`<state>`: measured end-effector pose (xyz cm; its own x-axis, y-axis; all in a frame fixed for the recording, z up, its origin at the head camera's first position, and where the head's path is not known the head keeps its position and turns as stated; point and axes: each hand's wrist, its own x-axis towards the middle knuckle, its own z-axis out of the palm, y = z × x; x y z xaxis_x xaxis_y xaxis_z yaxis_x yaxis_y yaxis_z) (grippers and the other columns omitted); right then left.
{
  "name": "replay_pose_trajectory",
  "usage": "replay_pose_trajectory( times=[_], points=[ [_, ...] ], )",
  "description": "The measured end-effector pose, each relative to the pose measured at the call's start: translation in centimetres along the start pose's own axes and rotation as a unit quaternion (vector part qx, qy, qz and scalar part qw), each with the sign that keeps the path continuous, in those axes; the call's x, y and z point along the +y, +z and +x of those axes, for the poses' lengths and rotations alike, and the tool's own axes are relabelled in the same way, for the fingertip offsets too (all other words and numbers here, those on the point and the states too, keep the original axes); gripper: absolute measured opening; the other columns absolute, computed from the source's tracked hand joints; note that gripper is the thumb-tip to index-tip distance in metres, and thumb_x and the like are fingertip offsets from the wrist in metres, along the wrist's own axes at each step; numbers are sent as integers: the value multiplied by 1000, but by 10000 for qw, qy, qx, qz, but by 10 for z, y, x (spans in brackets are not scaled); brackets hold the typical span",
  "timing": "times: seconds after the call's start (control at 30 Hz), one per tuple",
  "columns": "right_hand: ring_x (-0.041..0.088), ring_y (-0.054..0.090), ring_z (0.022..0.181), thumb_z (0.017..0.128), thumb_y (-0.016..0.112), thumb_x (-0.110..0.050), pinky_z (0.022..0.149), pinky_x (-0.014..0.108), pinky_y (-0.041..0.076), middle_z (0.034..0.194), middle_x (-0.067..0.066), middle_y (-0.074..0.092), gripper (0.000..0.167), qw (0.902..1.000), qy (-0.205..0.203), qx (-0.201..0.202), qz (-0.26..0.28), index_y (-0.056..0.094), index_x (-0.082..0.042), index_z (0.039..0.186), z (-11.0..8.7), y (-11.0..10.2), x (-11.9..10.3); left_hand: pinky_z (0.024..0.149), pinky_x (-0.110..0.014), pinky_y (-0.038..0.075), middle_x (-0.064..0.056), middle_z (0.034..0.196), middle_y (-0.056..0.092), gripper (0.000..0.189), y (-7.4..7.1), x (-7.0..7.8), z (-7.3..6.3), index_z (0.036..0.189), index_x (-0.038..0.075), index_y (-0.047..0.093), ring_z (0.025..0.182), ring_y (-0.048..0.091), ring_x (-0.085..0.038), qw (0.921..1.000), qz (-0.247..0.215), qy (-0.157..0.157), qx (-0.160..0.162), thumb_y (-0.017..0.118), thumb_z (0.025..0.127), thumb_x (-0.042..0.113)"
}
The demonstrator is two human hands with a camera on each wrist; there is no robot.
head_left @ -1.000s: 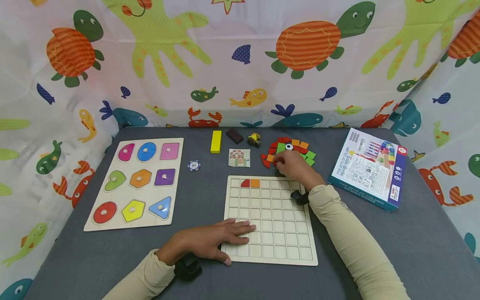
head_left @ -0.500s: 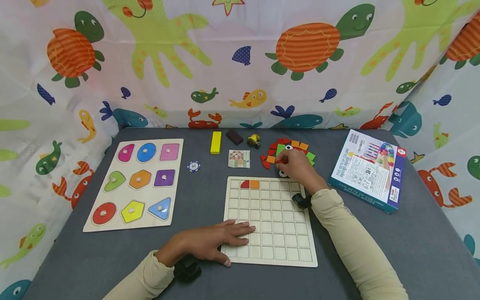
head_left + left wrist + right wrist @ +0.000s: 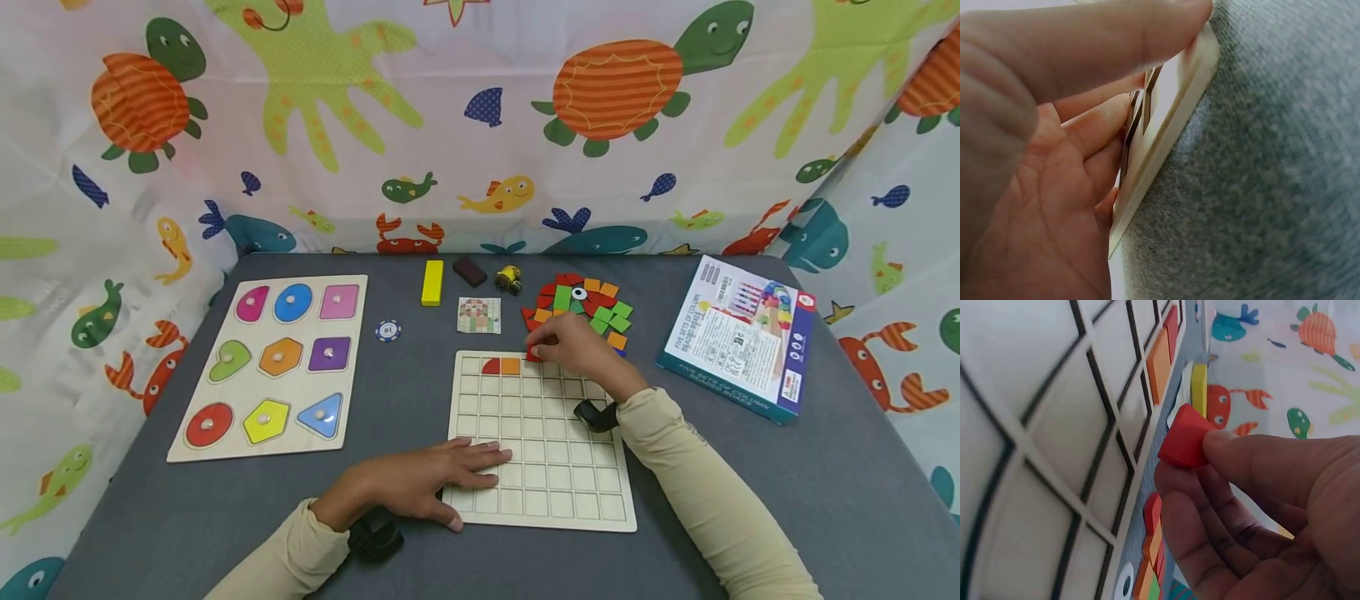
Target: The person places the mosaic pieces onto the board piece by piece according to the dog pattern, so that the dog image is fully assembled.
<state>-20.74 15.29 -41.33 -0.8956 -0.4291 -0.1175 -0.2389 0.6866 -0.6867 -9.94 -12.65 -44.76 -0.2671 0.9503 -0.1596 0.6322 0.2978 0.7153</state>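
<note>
A pale wooden grid board point(image 3: 555, 454) lies at the middle of the table. In its top row sit a red quarter-round tile point(image 3: 491, 367) and an orange square tile point(image 3: 510, 367). My left hand point(image 3: 416, 483) rests on the board's lower left corner, fingers straight and thumb at the front edge. Above the board's far edge, my right hand point(image 3: 573, 343) pinches a small red tile point(image 3: 1186, 439) between thumb and fingers. Behind that hand lies a pile of red, green, orange and blue tiles point(image 3: 562, 296), partly hidden by it.
Left stands a knobbed shape puzzle point(image 3: 247, 354). Along the back are a yellow block point(image 3: 432, 283), a dark brown block point(image 3: 469, 272), a bee toy point(image 3: 507, 280), a picture card point(image 3: 478, 316) and a poker chip point(image 3: 387, 332). A box point(image 3: 735, 337) lies at right.
My right hand has moved left and toward the board, away from the tile pile, with the red tile held. My left hand stays in place.
</note>
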Motion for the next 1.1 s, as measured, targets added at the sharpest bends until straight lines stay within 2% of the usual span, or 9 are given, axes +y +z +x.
replay_pose_trajectory(
  times=[0.17,0.47,0.57,0.7,0.8,0.9,1.1],
  points=[
    [22,62,91,92,64,-4,76,36,53,101,7,71,17,9995,-26,-247,-181,75,-3,105,3,8,-2,117,-42,9,-1,161,17,71,0,0,0,147,8,42,147,9,-18,10000,31,-11,-1,75,85,20],
    [19,61,82,89,67,-2,74,35,53,89,3,70,12,9988,-38,-228,-436,75,-3,99,7,19,-5,117,-41,8,-1,161,17,71,-1,0,0,148,9,42,147,8,-16,9999,-73,-60,-39,75,86,19],
    [17,60,81,88,68,-2,75,34,53,88,3,68,12,9985,19,-244,-484,74,-5,98,7,20,-5,117,-42,8,-1,161,17,72,0,-1,0,148,9,41,147,8,-16,10000,-69,-49,-47,75,86,20],
    [18,60,79,88,68,-1,74,34,53,87,3,68,10,9984,-109,-372,-419,73,-4,97,9,16,-4,117,-42,8,-1,161,17,72,-1,-1,0,148,9,41,147,8,-16,10000,-66,-40,-42,75,86,19],
    [19,60,80,89,67,-3,72,35,53,89,3,69,10,9981,-193,-457,-353,73,-3,97,11,10,0,117,-42,9,-1,161,17,71,-2,0,0,148,9,41,147,9,-17,10000,-43,-27,-35,75,86,19],
    [21,61,84,91,65,-5,75,36,53,94,5,69,14,9988,-49,-435,-216,73,-2,103,13,5,5,117,-42,9,-1,161,17,71,-2,0,0,147,8,42,147,9,-17,10000,-24,-14,-24,75,85,19],
    [27,61,94,92,61,-1,83,41,52,104,13,67,21,9996,267,-40,-81,69,3,111,22,-4,14,117,-41,9,-1,161,17,71,-1,1,-1,147,8,42,147,9,-17,10000,-64,-56,-36,75,86,19]
  ],
)
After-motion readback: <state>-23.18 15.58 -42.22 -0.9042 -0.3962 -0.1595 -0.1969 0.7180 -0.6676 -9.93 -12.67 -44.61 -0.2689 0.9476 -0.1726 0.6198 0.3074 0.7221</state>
